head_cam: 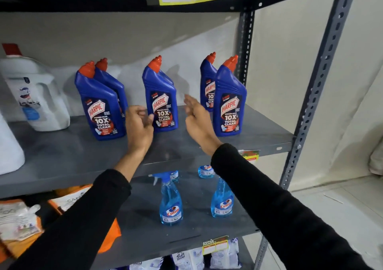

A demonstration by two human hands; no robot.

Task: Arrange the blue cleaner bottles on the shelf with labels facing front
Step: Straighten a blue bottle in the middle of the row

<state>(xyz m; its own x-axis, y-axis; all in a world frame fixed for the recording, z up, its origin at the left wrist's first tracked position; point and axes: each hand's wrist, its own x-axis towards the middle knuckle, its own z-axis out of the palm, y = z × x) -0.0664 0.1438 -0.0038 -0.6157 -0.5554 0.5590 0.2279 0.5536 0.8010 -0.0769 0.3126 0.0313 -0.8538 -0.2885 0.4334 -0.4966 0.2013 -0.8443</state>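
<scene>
- Five blue cleaner bottles stand upright on the grey shelf (pixel 62 162) — a left pair, front bottle (pixel 101 106) with a second bottle (pixel 112 81) tucked behind it, a middle bottle (pixel 160 102) standing alone, and a right pair, front bottle (pixel 229 104) with a rear bottle (pixel 207 83) behind.
- Labels on the three front bottles face forward; the two behind are partly hidden, so their facing is hard to judge.
- Left hand (pixel 138 128) hovers just left of the middle bottle, fingers loosely curled, gripping nothing — the thumb looks at or very near the bottle's side.
- Right hand (pixel 196 116) is spread flat to the bottle's right, holding nothing, a little blurred.
- Handling call: these look like rigid plastic, probably full and fairly heavy, with glossy sides that could slip.
- Best hold is probably around the broad lower body, both palms cupping it; the narrow angled neck under the red cap invites tipping.
</scene>
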